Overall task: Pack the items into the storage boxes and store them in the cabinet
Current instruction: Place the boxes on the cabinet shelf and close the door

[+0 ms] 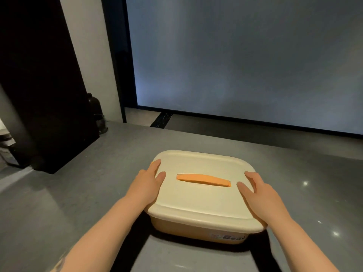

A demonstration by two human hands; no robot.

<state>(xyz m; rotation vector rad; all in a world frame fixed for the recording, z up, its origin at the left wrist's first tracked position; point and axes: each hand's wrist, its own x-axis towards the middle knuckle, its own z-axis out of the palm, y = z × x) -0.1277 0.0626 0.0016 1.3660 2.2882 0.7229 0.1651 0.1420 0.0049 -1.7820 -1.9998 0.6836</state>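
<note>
A closed cream storage box (198,195) sat on the grey counter (78,193), its orange handle (203,180) running left to right between the left hand (147,181) and right hand (259,193), both equally near, fingers straight, pressing the lid's ends

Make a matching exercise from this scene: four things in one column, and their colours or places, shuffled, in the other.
Things:
1. lid
2. handle
3. left hand
4. dark bottle

Colour or place:
A. orange, in the middle of the lid
B. far left, beside the wall
C. cream, closed on the box
D. flat on the lid's left edge

Pairs: 1-C, 2-A, 3-D, 4-B
</note>
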